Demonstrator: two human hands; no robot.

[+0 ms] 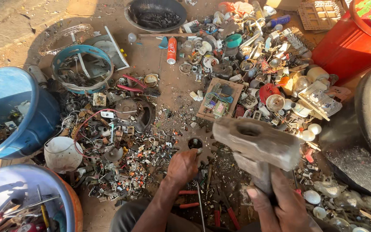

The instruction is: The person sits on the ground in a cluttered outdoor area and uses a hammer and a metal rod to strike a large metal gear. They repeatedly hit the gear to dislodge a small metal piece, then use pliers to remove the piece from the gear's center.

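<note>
My right hand point(282, 205) grips the handle of a heavy worn hammer point(256, 142), whose blunt metal head is raised and close to the camera. My left hand point(183, 166) is closed on a small part and rests it on a rusty toothed gear wheel point(196, 141) lying flat on the ground. The hammer head hangs just right of and above the gear. What the left fingers pinch is too small to make out.
Scrap covers the ground: a circuit board on a wooden panel point(219, 101), bulbs point(312, 129), wires and small parts point(125, 163). Blue tubs point(11, 109) stand left, a red drum point(353, 34) top right, a dark pan point(155, 15) at top. Red-handled pliers point(190, 199) lie near my knees.
</note>
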